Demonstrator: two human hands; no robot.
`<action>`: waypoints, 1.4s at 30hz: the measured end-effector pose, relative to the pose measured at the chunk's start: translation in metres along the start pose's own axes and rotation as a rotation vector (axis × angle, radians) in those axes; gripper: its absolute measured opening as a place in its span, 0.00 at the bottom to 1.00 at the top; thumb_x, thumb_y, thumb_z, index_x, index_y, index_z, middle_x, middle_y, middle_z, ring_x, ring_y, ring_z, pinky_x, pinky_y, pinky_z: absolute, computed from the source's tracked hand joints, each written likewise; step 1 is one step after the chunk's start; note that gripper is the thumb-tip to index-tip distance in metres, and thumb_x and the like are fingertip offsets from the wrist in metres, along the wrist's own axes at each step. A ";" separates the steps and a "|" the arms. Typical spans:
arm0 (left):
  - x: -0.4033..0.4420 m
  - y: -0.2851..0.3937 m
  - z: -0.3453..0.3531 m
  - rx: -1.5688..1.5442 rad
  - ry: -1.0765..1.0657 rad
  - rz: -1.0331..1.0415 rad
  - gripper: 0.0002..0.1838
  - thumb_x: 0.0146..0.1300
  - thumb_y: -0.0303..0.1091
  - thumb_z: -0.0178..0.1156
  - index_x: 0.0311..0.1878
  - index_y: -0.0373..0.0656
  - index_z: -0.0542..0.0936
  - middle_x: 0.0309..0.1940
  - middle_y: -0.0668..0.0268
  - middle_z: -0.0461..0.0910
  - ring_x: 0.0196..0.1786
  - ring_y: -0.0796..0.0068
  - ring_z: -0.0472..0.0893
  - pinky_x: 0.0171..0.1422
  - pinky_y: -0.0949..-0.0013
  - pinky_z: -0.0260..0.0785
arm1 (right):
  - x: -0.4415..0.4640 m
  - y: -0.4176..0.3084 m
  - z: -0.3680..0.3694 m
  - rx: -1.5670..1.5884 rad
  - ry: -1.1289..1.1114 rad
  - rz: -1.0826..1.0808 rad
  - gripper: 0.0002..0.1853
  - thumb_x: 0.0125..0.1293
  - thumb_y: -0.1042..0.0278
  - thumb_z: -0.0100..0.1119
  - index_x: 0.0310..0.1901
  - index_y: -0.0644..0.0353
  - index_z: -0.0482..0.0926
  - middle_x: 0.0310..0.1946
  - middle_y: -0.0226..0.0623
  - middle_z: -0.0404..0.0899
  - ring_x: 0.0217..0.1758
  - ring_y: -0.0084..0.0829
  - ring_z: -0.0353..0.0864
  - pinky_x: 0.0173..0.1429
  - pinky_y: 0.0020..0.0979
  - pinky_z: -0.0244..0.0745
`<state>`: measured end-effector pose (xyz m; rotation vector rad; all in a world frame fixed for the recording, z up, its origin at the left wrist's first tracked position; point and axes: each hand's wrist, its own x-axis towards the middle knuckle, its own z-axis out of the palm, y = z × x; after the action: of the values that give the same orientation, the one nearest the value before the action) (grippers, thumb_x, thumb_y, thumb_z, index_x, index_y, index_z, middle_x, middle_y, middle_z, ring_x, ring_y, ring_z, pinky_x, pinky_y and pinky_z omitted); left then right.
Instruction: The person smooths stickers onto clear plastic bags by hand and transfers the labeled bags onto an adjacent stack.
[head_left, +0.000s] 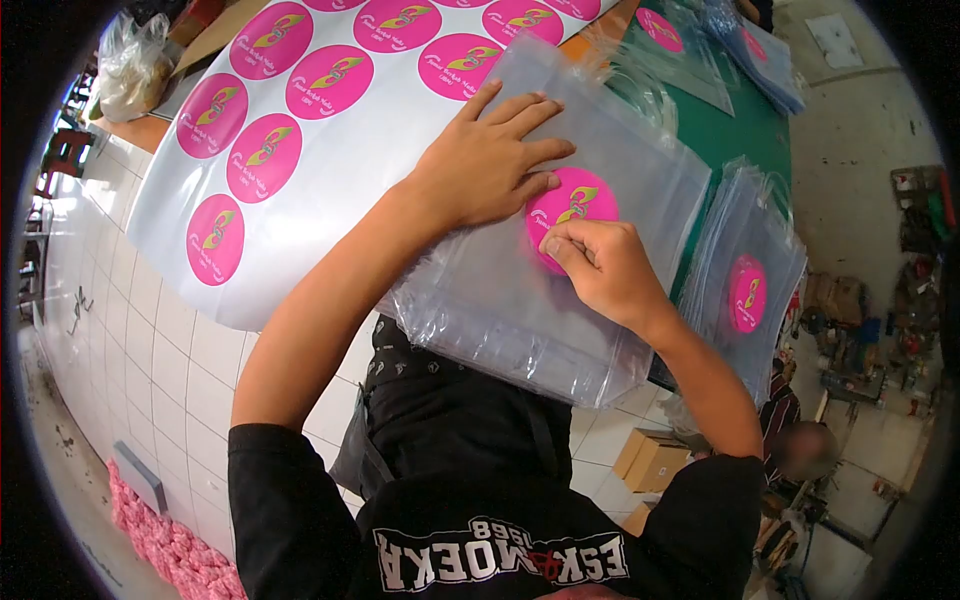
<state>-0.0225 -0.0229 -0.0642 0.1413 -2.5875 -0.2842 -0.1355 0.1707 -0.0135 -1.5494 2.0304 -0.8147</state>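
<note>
A clear plastic bag [640, 150] lies on top of a stack of similar bags in front of me. On it is a round pink sticker [590, 190] with a green and yellow leaf design and white lettering. My left hand [490, 155] rests flat on the bag, fingers spread, its thumb at the sticker's upper left edge. Closed, with thumb against curled fingers, my right hand [605, 268] touches the sticker's lower part; whether anything is pinched there is hidden. Left of the bag, a large white sheet [330, 180] carries several matching pink stickers [265, 157].
A stack of bags with a pink sticker [747, 293] lies at the right. More stickered bags [755, 60] sit at the back on the green table surface [740, 140]. A cardboard box [650, 460] stands on the floor. Another person [785, 420] is at the lower right.
</note>
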 end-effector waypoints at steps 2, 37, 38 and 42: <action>0.000 0.000 0.001 -0.004 0.005 -0.004 0.21 0.74 0.54 0.62 0.64 0.58 0.85 0.76 0.61 0.75 0.81 0.61 0.69 0.89 0.43 0.51 | 0.000 0.003 0.002 -0.018 0.054 0.041 0.08 0.71 0.67 0.66 0.38 0.62 0.88 0.30 0.46 0.88 0.32 0.47 0.89 0.39 0.40 0.81; 0.000 0.000 0.002 -0.022 -0.037 -0.017 0.22 0.75 0.50 0.62 0.68 0.58 0.82 0.79 0.61 0.71 0.83 0.59 0.66 0.88 0.41 0.51 | 0.007 -0.002 0.001 -0.240 0.062 -0.257 0.06 0.66 0.77 0.71 0.34 0.67 0.82 0.24 0.42 0.85 0.23 0.28 0.85 0.31 0.32 0.78; 0.001 0.000 0.002 -0.018 -0.038 -0.018 0.22 0.75 0.50 0.62 0.68 0.58 0.82 0.79 0.62 0.71 0.83 0.59 0.66 0.88 0.41 0.51 | 0.008 -0.003 -0.001 -0.233 0.040 -0.277 0.06 0.65 0.78 0.70 0.34 0.67 0.81 0.24 0.42 0.84 0.23 0.30 0.85 0.30 0.32 0.77; -0.001 -0.001 0.000 -0.025 -0.034 -0.019 0.22 0.74 0.50 0.62 0.68 0.58 0.82 0.79 0.62 0.71 0.83 0.60 0.66 0.88 0.41 0.51 | 0.008 -0.007 -0.008 0.021 -0.051 0.026 0.05 0.64 0.79 0.70 0.34 0.66 0.81 0.25 0.43 0.84 0.26 0.38 0.86 0.33 0.35 0.79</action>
<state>-0.0220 -0.0234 -0.0647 0.1539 -2.6160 -0.3280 -0.1383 0.1630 -0.0033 -1.5144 1.9952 -0.7760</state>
